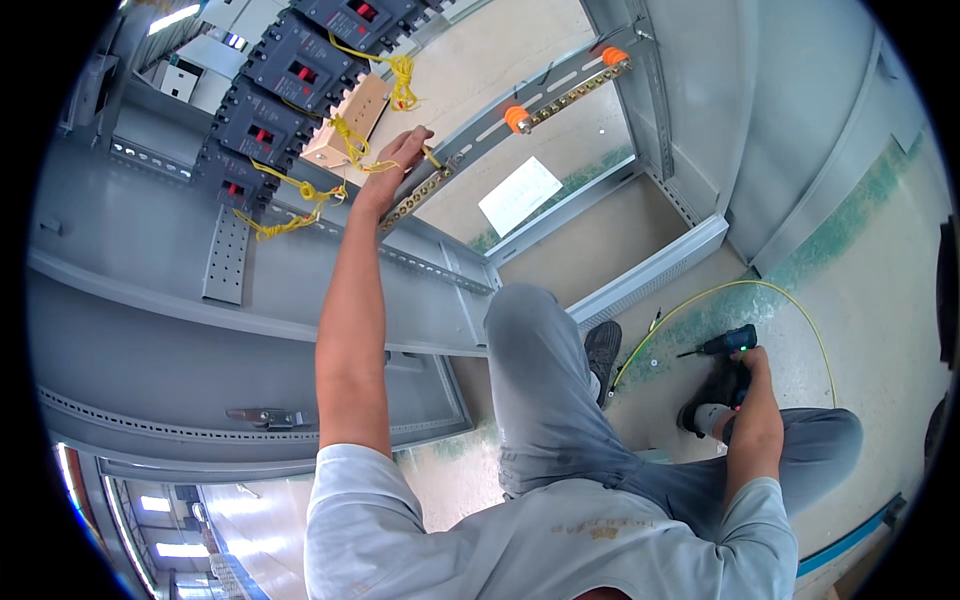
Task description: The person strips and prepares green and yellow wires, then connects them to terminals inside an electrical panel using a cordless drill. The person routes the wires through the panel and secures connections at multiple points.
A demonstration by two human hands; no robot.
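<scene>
My left hand [395, 168] reaches up to a slotted metal rail [478, 128], its fingers closed around a thin yellow wire [431, 156]. The wire's short end meets the near brass terminal bar [412, 203], by a bolt. Much of the grip is hidden behind the hand. Low at the right, my right hand [752, 368] grips a dark cordless drill [728, 342] by its handle. The drill's bit points left, over the floor, and a small green light shows on it.
Several dark circuit breakers [262, 133] with red switches and coiled yellow wires [352, 140] are mounted at the upper left. A second brass bar [578, 96] sits on orange insulators. White paper [520, 196] lies inside the cabinet frame. A yellow-green cable [745, 284] curves across the floor.
</scene>
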